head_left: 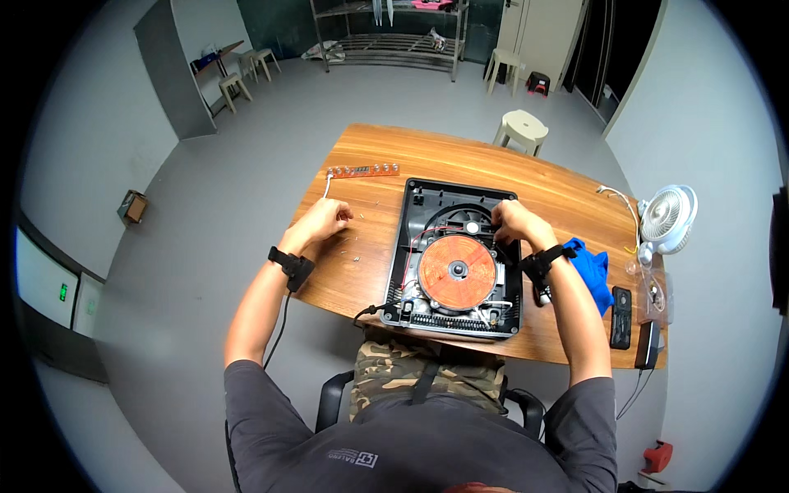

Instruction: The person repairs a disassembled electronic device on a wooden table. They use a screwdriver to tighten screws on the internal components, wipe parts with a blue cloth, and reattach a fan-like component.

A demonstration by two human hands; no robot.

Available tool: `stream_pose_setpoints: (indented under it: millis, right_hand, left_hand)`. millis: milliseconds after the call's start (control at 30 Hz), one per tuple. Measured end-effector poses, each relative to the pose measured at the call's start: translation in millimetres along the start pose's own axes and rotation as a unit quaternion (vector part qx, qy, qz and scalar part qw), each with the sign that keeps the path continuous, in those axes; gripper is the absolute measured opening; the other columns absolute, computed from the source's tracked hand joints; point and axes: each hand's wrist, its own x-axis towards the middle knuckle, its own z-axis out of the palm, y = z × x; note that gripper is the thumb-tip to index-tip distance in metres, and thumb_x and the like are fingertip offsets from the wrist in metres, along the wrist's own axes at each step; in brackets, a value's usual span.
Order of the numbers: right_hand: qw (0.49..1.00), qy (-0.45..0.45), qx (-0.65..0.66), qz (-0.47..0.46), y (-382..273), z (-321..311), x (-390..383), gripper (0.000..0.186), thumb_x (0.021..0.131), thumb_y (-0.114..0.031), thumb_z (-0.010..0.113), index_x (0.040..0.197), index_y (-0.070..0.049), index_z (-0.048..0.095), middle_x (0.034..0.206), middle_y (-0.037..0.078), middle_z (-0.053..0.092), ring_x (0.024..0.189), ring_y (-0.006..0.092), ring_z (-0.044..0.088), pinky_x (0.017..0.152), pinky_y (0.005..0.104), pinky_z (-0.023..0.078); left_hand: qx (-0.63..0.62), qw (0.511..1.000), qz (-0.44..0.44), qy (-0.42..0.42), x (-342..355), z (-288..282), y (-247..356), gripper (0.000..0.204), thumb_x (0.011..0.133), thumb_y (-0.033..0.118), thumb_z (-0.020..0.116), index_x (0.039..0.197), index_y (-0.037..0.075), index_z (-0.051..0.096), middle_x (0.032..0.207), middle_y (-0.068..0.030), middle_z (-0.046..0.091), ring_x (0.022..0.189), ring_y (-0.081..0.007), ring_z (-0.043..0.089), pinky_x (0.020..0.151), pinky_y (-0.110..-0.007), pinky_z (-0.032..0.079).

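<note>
An opened induction cooker (398, 271) lies in front of me, its black housing facing up. Inside it sit a round copper coil (440, 275) and a black fan (464, 218) beyond the coil. My right hand (518, 223) reaches over the housing's right wall beside the fan, fingers curled down; what they pinch, if anything, is hidden. Left of the housing, my left hand (327, 218) hovers low over the table with its fingers pinched together, and anything in them is too small to name. Several small screws (357, 259) are scattered near it.
A narrow circuit board (363, 171) with a white cable lies at the table's far left. On the right are a blue cloth (588, 271), a black case (621, 319), a clear plastic box (656, 300) and a white fan (667, 220). A stool (524, 127) stands beyond the wooden table (460, 152).
</note>
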Motion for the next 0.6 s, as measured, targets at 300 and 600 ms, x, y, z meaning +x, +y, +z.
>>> stream_pose_setpoints:
  millis: [300, 600]
  right_hand:
    - [0.999, 0.019, -0.041, -0.031, -5, 3, -3, 0.028, 0.073, 0.005, 0.082, 0.094, 0.005, 0.065, 0.084, 0.014, 0.071, 0.069, 0.0261, 0.074, 0.055, 0.0352, 0.06]
    - [0.999, 0.008, -0.034, -0.004, -5, -2, -1, 0.027, 0.074, 0.005, 0.082, 0.095, 0.003, 0.065, 0.084, 0.015, 0.071, 0.069, 0.0253, 0.074, 0.056, 0.0353, 0.06]
  left_hand:
    - [0.011, 0.998, -0.019, -0.063, -2, 20, -21, 0.019, 0.08, 0.0, 0.073, 0.099, 0.0, 0.074, 0.091, -0.0162, 0.076, 0.087, -0.0301, 0.074, 0.077, -0.039, 0.058]
    - [0.004, 0.999, 0.009, -0.052, 0, 34, -30, 0.015, 0.08, 0.001, 0.072, 0.095, 0.0, 0.073, 0.085, -0.0164, 0.075, 0.08, -0.0296, 0.074, 0.073, -0.037, 0.059]
